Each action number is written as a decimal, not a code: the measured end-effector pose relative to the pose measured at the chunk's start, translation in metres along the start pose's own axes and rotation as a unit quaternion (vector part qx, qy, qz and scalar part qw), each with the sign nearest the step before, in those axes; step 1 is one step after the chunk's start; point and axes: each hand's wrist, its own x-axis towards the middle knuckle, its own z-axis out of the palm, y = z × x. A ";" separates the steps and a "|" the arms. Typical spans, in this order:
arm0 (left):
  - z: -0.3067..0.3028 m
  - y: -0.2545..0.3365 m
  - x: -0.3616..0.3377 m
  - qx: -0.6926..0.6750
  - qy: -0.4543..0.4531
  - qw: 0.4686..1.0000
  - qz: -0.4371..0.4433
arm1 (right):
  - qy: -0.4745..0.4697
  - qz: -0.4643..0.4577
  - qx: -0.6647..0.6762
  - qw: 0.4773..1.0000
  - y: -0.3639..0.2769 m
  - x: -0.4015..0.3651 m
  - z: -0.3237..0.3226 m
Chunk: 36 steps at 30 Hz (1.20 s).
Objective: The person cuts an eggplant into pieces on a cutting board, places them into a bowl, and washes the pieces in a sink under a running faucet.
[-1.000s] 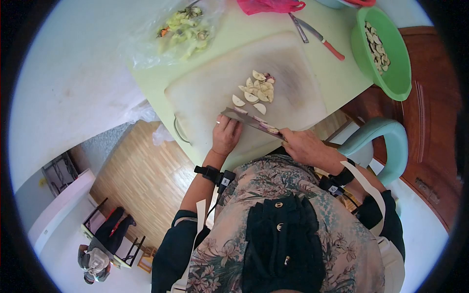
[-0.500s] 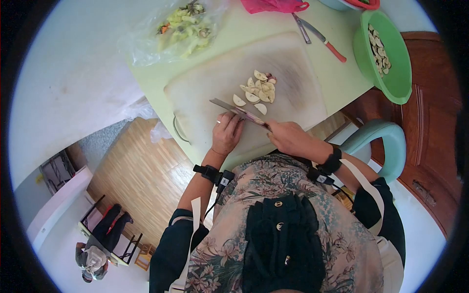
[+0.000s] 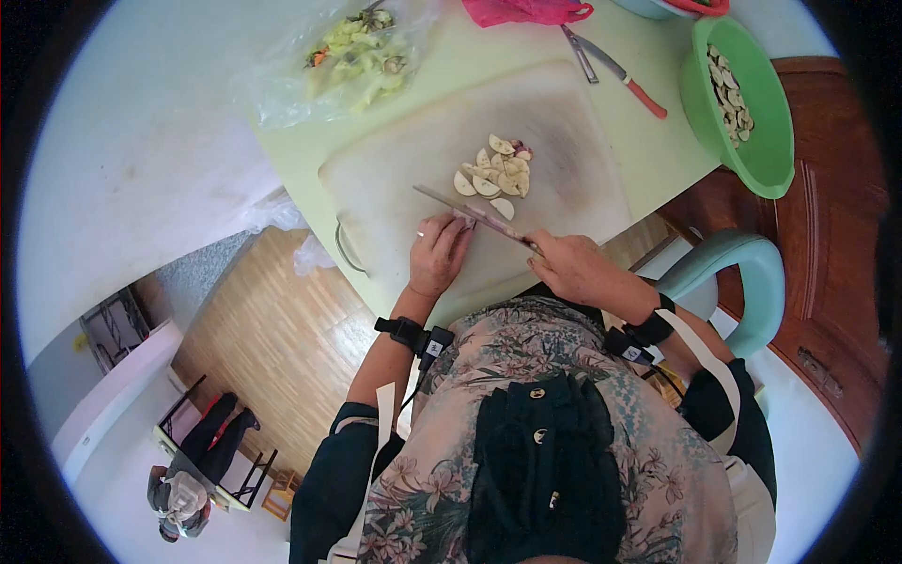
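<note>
My right hand [image 3: 573, 270] is closed round the handle of a knife [image 3: 477, 215], whose blade points up and to the left over the cutting board [image 3: 404, 150]. Just left of the blade, my left hand [image 3: 439, 254] has its fingers together, pressed on a small pale-and-purple vegetable piece [image 3: 465, 218] that they mostly cover. Beyond the blade lies a small pile of pale half-round slices [image 3: 495, 173], some with dark edges.
More slices lie in a green basin [image 3: 766, 113] at the right. A red-handled knife [image 3: 645, 98] and a peeler [image 3: 582, 58] lie behind the board. A plastic bag [image 3: 282, 94] holds scraps. A chair [image 3: 763, 291] stands right; a person [image 3: 178, 498] sits far left.
The knife and my right hand have moved slightly right and toward me. One slice beside the blade has shifted up against the pile. My left hand has hardly moved.
</note>
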 end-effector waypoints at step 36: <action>-0.001 -0.001 0.000 0.010 -0.005 1.000 -0.006 | 0.024 -0.022 0.020 0.999 0.004 0.047 0.027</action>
